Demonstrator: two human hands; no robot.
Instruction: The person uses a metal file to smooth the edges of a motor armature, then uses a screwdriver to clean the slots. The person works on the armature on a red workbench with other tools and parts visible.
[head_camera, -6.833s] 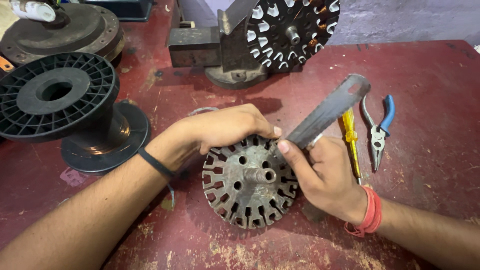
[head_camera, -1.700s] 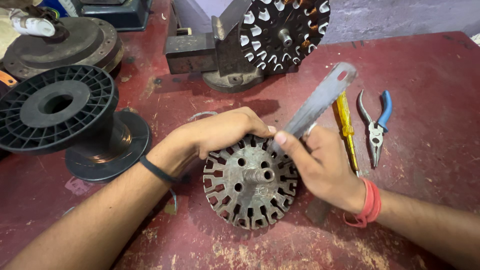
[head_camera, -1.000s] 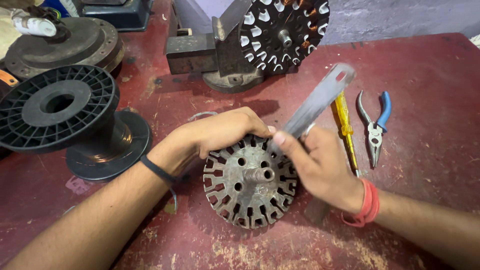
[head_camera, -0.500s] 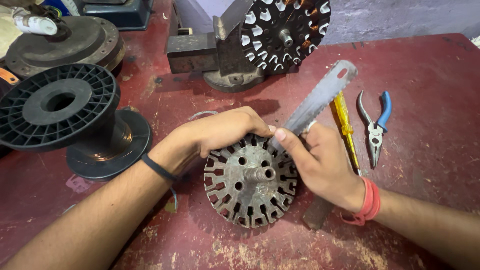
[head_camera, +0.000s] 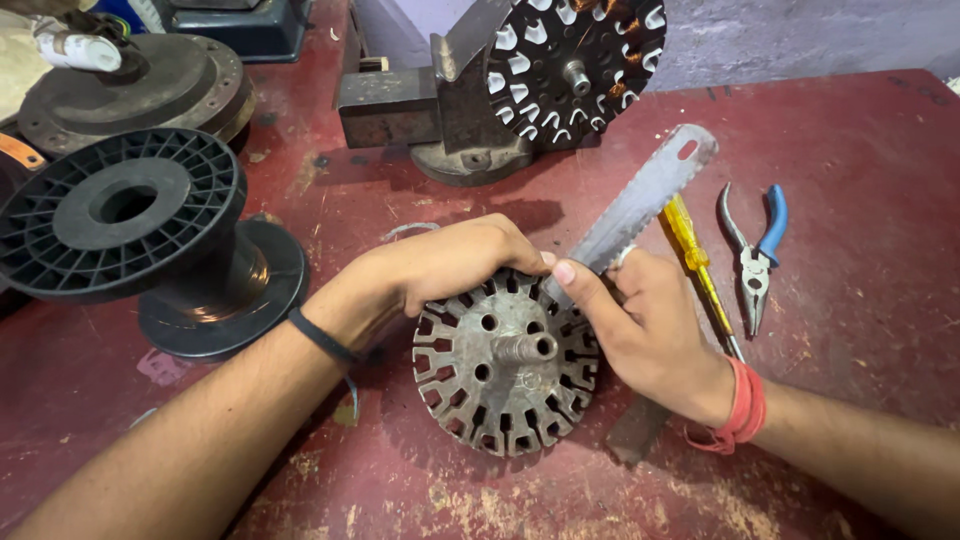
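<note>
Lying flat on red tabletop (head_camera: 860, 120): slotted metal rotor (head_camera: 505, 365), left hand (head_camera: 455, 262) cupped over its upper rim. Right hand (head_camera: 650, 325) fingers closed around hacksaw blade (head_camera: 640, 205), angled against rotor edge. Yellow screwdriver (head_camera: 695, 255) and blue-handled pliers (head_camera: 752, 255) just beside.

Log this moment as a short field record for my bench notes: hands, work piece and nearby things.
Left hand: left hand rests on the top edge of the slotted metal core
Right hand: right hand grips the hacksaw blade, set at the core's upper rim
Core: lies flat on the red table, shaft up
Beside: yellow screwdriver, blue-handled pliers
Left side: black spool
Behind: vise
</note>
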